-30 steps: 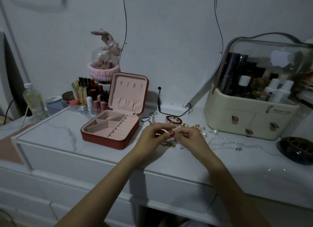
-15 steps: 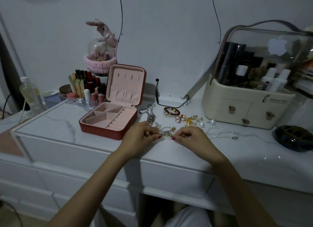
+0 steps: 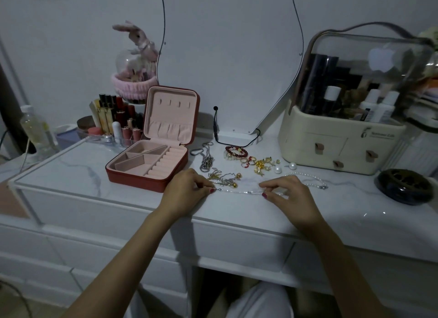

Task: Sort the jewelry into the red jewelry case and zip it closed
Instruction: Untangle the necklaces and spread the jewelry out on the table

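Two hands, one thin silvery chain

Cream cosmetics organizer, lipsticks, plush rabbit

open red case with empty pink compartments sits left; thin chain lies stretched straight near the table's front; other jewelry scattered behind.

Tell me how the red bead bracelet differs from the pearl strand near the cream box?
The red bead bracelet is dark red with chunky beads; the pearl strand is white with tiny beads. The bracelet lies as a small closed ring, while the strand trails out in a long loose curve ending in a clasp. Both rest on the marble tabletop, outside the red case, untouched.
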